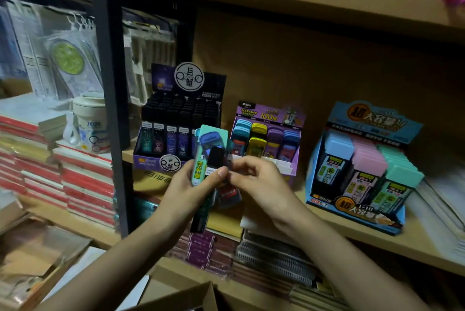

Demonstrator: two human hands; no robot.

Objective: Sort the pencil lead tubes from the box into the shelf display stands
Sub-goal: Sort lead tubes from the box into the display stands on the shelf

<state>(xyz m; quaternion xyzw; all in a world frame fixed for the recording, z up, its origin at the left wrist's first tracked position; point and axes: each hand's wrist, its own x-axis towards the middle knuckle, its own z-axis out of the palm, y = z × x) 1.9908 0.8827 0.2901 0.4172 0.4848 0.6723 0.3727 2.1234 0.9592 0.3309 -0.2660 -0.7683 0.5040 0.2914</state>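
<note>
On the wooden shelf (372,240), three display stands (266,144) look well stocked; my left grip (186,190) clutches several unsorted tubes (208,149) (mixed colours), and my right grip (261,185) pinches among them.

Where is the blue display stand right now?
Head view, right side: the blue display stand sits on the wooden shelf, just right of the purple display stand.

Stacks of red-and-white notebooks (85,180) fill the left side, with a cream lidded cup (91,124) on top of them beside the dark metal upright (110,84). Behind the cup hang clear packets of ruler sets (68,59), one showing a green protractor. Below the wooden shelf's (427,247) front edge lie spiral-bound notebooks (274,258) and, left of them, a pile of purple-covered books (201,247).
</note>
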